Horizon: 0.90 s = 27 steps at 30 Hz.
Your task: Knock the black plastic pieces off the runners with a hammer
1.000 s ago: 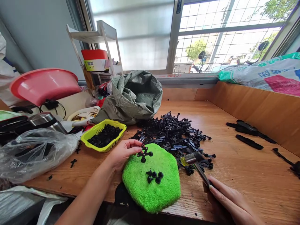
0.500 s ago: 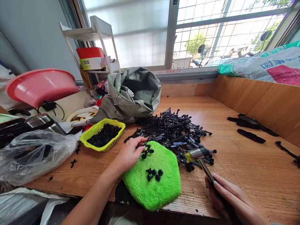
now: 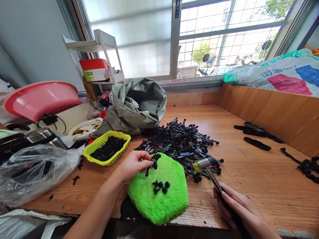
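Between the thumb and fingers of my left hand (image 3: 136,164) is a small black jointed plastic part (image 3: 155,162), held over the far left of a bright green fuzzy pad (image 3: 171,199). Several black round-headed pegs (image 3: 164,190) lie loose in the middle of the pad. My right hand (image 3: 239,205) is wrapped round the handle of a hammer (image 3: 205,163), whose head has a yellowish translucent face pointing left. The hammer head is raised beside the pad's right edge. Behind the pad spreads a heap of black jointed parts (image 3: 179,136).
A yellow basket (image 3: 86,151) of small black pieces stands left of the pad, near a clear plastic bag (image 3: 50,169). An open grey-green sack (image 3: 119,116) slumps behind. Black strips (image 3: 258,143) lie at right by a wooden side board (image 3: 269,113).
The black part in my left hand has turned and now hangs lower at its near end. The view has shifted slightly; my right hand keeps its hold on the hammer.
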Tool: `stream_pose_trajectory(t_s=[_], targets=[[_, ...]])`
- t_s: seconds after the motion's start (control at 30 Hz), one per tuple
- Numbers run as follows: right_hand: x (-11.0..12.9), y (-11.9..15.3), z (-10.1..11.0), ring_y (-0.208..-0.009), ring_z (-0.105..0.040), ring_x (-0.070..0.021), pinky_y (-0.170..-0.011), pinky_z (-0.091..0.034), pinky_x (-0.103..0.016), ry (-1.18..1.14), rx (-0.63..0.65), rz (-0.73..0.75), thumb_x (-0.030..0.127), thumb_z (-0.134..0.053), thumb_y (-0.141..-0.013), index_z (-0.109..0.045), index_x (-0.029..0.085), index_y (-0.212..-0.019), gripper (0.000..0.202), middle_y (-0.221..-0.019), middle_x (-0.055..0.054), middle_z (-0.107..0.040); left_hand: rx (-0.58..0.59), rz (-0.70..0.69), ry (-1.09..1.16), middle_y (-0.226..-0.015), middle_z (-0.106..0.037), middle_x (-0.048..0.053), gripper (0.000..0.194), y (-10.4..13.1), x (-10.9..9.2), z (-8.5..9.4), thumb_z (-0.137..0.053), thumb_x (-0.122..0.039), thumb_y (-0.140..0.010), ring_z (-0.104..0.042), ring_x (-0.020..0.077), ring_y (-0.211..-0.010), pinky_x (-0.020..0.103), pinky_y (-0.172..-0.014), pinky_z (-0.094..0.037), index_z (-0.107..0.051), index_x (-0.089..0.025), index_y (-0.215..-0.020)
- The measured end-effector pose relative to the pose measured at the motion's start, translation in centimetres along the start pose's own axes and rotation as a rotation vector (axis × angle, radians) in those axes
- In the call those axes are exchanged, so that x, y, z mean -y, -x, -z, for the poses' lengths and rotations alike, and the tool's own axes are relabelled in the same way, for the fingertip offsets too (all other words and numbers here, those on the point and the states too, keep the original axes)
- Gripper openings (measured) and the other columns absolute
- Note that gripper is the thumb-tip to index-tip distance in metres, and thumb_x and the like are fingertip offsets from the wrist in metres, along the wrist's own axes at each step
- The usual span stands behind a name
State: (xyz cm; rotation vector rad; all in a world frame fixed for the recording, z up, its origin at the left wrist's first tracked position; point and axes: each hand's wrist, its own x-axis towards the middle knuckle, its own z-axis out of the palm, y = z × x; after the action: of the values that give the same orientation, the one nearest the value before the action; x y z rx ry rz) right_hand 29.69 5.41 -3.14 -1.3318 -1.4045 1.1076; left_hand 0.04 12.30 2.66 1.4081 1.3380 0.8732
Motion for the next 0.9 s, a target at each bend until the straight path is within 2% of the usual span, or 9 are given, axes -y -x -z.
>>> stream_pose_trajectory(t_s=[0.07,0.17,0.3,0.4,0.5,0.67,0.9], targets=[[0.1,0.0,0.1,-0.046,-0.040,-0.0129,-0.041,-0.035,-0.020,-0.101,0.036,-0.063,0.065,-0.051,-0.077,-0.056,0.018,-0.092,0.050,-0.051,0.002,-0.044,-0.003,0.060,0.275,-0.060,-0.055,-0.002,0.031,0.0,0.2,-0.2,-0.073,-0.031,-0.055,-0.046,0.0065,-0.048,0.016,-0.047,-0.037,-0.053,-0.013,-0.070],[0.1,0.1,0.2,-0.045,-0.036,-0.0121,-0.038,-0.031,-0.019,-0.159,0.051,-0.121,0.066,-0.054,-0.074,-0.056,0.018,-0.091,0.051,-0.052,0.002,-0.042,-0.023,0.119,0.423,-0.064,-0.057,0.001,0.037,0.0,0.5,-0.7,-0.076,-0.031,-0.053,-0.050,0.0054,-0.048,0.013,-0.045,-0.039,-0.048,-0.013,-0.068],[0.1,0.2,0.2,-0.049,-0.041,-0.0147,-0.042,-0.038,-0.022,-0.165,-0.006,-0.132,0.064,-0.057,-0.072,-0.056,0.017,-0.102,0.056,-0.055,0.001,-0.046,-0.006,0.152,0.435,-0.059,-0.058,0.001,0.043,0.1,0.7,-1.5,-0.079,-0.029,-0.051,-0.052,0.0065,-0.045,0.013,-0.043,-0.043,-0.048,-0.012,-0.075],[0.2,0.2,0.2,-0.049,-0.042,-0.0148,-0.045,-0.039,-0.023,-0.163,0.007,-0.130,0.066,-0.057,-0.071,-0.057,0.018,-0.095,0.053,-0.055,0.000,-0.047,0.022,0.177,0.448,-0.058,-0.059,0.001,0.052,0.2,0.7,-1.9,-0.081,-0.029,-0.047,-0.052,0.0074,-0.043,0.014,-0.042,-0.044,-0.047,-0.013,-0.082],[0.3,0.1,0.2,-0.049,-0.043,-0.0152,-0.044,-0.039,-0.024,-0.147,0.037,-0.120,0.068,-0.055,-0.071,-0.058,0.019,-0.085,0.051,-0.055,-0.001,-0.048,0.046,0.191,0.445,-0.058,-0.060,0.002,0.054,0.3,0.6,-2.1,-0.082,-0.030,-0.045,-0.053,0.0074,-0.042,0.014,-0.041,-0.045,-0.047,-0.012,-0.082],[0.4,-0.1,0.3,-0.046,-0.039,-0.0140,-0.043,-0.035,-0.024,-0.138,0.068,-0.104,0.067,-0.053,-0.074,-0.056,0.018,-0.085,0.050,-0.052,0.001,-0.044,0.098,0.198,0.435,-0.054,-0.059,0.002,0.051,0.2,0.8,-2.3,-0.082,-0.031,-0.045,-0.054,0.0089,-0.043,0.014,-0.041,-0.046,-0.048,-0.012,-0.078],[0.6,-0.1,0.1,-0.043,-0.035,-0.0120,-0.038,-0.028,-0.021,-0.162,0.095,-0.120,0.066,-0.052,-0.075,-0.054,0.019,-0.083,0.048,-0.051,0.003,-0.042,0.084,0.201,0.419,-0.053,-0.059,0.002,0.052,0.0,1.2,-2.3,-0.082,-0.030,-0.046,-0.055,0.0093,-0.042,0.015,-0.042,-0.047,-0.046,-0.012,-0.079]])
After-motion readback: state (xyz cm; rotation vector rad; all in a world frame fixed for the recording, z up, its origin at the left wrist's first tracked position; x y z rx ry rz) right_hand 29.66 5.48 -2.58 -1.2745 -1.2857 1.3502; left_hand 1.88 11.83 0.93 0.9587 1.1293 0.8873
